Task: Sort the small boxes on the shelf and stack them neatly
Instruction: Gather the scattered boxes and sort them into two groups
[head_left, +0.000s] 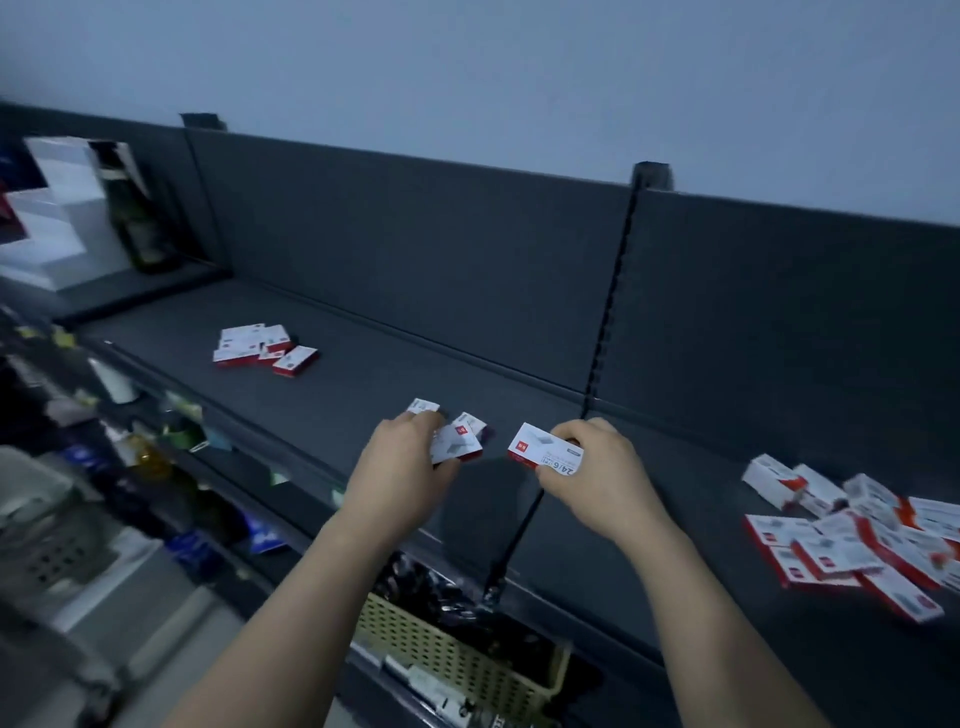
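Note:
Small white-and-red boxes lie on a dark grey shelf (395, 358). My left hand (402, 475) grips a few of them (457, 444) bunched together just above the shelf's front part. My right hand (597, 480) pinches a single box (545, 452) marked 24/6, held close to the right of the left hand's bunch. A small loose group of boxes (262, 349) sits farther back on the left. A larger scattered heap of boxes (852, 535) lies at the right end of the shelf.
White cartons (57, 208) and a dark bottle (137, 223) stand at the shelf's far left. A slotted upright (608, 322) divides the back panel. Below the shelf edge hang a beige perforated basket (462, 654) and lower shelves with mixed goods (156, 457).

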